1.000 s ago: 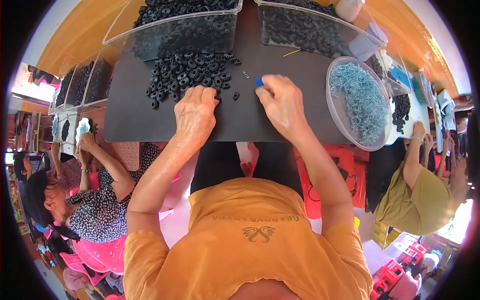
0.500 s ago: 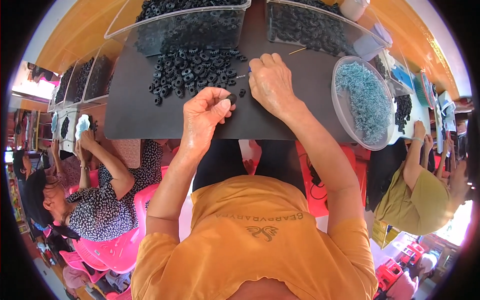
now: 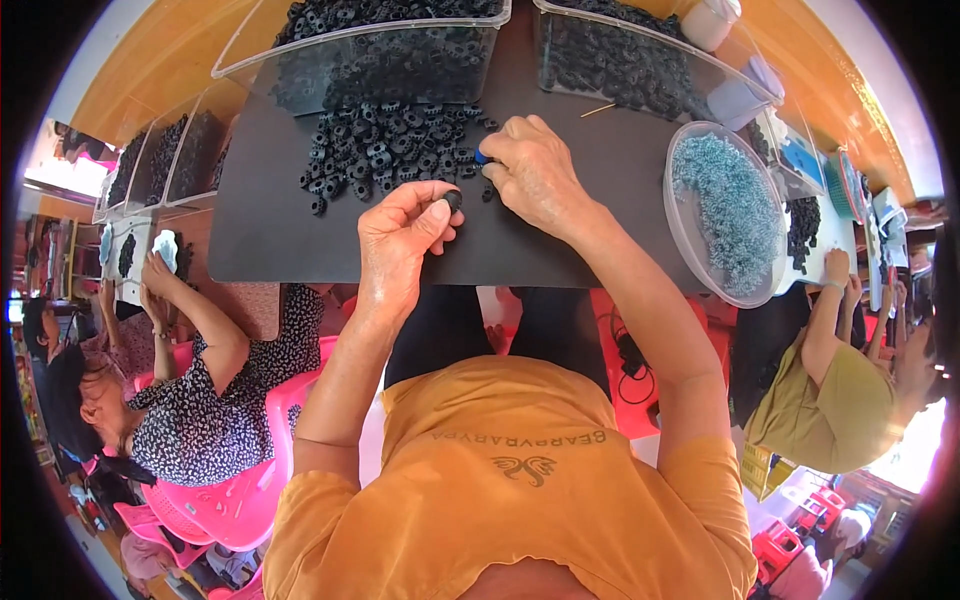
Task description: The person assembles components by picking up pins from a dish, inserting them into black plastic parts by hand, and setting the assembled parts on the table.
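Observation:
My left hand (image 3: 400,232) is closed in a pinch around a small rounded black plastic part (image 3: 453,200), held just above the table's near half. My right hand (image 3: 540,172) is at the right edge of a heap of small black plastic parts (image 3: 385,150), fingers curled round a small blue thing (image 3: 481,157). Most of that blue thing is hidden by the fingers, so its kind does not show. Just below my right fingertips lies one loose black part (image 3: 488,192). The heap's pieces look rounded, with holes in them.
Two clear plastic bins (image 3: 400,60) (image 3: 620,65) of black parts stand along the far side. On the right is a round clear tray (image 3: 680,235) of small bluish translucent pieces. A thin yellow stick (image 3: 598,110) lies on the dark table (image 3: 600,150). People work at both sides.
My right hand has shifted left toward the heap, and more of the blue thing shows at its fingers. My left hand, still pinching the black part, has moved slightly left.

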`<state>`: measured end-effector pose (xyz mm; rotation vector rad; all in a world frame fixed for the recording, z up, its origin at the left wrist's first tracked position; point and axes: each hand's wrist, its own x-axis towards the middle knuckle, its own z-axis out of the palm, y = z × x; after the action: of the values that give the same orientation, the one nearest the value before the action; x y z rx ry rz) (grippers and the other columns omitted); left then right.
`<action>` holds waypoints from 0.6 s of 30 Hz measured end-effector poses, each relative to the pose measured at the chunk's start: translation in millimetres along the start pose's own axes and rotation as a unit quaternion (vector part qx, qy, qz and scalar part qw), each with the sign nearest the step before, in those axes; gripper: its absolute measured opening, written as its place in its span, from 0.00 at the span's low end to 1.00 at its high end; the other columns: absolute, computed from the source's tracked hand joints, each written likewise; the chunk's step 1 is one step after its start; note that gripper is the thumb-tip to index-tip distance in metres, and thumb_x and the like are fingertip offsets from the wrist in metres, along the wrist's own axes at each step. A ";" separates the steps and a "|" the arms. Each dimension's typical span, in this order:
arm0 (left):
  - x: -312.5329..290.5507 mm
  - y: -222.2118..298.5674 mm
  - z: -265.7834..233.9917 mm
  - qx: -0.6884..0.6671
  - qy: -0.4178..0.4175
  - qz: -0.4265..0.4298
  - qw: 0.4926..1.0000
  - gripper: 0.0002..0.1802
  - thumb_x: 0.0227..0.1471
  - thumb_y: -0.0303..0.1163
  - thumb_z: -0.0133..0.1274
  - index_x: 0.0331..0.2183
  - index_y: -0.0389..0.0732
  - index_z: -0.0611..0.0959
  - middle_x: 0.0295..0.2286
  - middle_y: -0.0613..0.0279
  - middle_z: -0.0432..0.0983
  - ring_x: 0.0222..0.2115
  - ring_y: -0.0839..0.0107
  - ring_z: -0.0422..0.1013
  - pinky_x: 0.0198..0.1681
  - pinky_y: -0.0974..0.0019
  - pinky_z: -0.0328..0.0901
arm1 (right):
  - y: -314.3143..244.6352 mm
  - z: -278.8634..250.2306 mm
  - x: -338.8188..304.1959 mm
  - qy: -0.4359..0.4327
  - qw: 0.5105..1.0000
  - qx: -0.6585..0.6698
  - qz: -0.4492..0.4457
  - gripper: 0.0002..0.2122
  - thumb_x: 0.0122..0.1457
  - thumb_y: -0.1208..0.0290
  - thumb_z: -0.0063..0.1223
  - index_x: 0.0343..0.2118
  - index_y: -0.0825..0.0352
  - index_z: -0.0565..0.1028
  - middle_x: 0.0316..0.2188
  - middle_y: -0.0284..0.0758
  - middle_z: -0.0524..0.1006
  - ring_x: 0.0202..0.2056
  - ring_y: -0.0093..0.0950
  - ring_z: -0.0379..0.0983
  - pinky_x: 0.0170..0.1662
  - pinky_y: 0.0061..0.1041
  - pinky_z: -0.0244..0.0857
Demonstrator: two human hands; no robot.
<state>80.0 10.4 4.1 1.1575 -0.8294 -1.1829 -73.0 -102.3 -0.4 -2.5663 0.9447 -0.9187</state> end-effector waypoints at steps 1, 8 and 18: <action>0.0 0.1 0.7 0.003 0.005 0.002 1.000 0.10 0.52 0.26 0.53 0.38 0.34 0.80 0.26 0.62 0.77 0.22 0.81 0.68 0.26 0.79 0.62 | -0.2 0.9 0.8 0.000 1.000 0.000 0.000 0.04 0.45 0.79 0.55 0.26 0.68 0.74 0.25 0.38 0.70 0.33 0.39 0.65 0.36 0.34 0.62; 2.1 1.4 2.6 -0.014 -0.006 0.004 1.000 0.12 0.53 0.25 0.52 0.41 0.35 0.80 0.26 0.62 0.76 0.22 0.81 0.67 0.25 0.79 0.62 | -0.5 0.3 3.5 -0.009 1.000 0.006 -0.003 0.03 0.43 0.81 0.52 0.21 0.72 0.70 0.26 0.44 0.71 0.33 0.42 0.66 0.36 0.39 0.62; -0.3 4.0 10.8 -0.077 -0.035 -0.031 0.996 0.10 0.52 0.26 0.53 0.39 0.35 0.79 0.25 0.62 0.76 0.22 0.80 0.68 0.25 0.79 0.63 | -35.9 -38.9 -29.0 0.014 0.972 0.188 0.140 0.05 0.47 0.80 0.51 0.27 0.72 0.69 0.26 0.45 0.72 0.29 0.40 0.70 0.33 0.34 0.63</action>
<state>70.7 8.1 10.7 1.0263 -0.7461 -1.3207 -97.3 -56.9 31.2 -2.0497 0.9987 -0.9488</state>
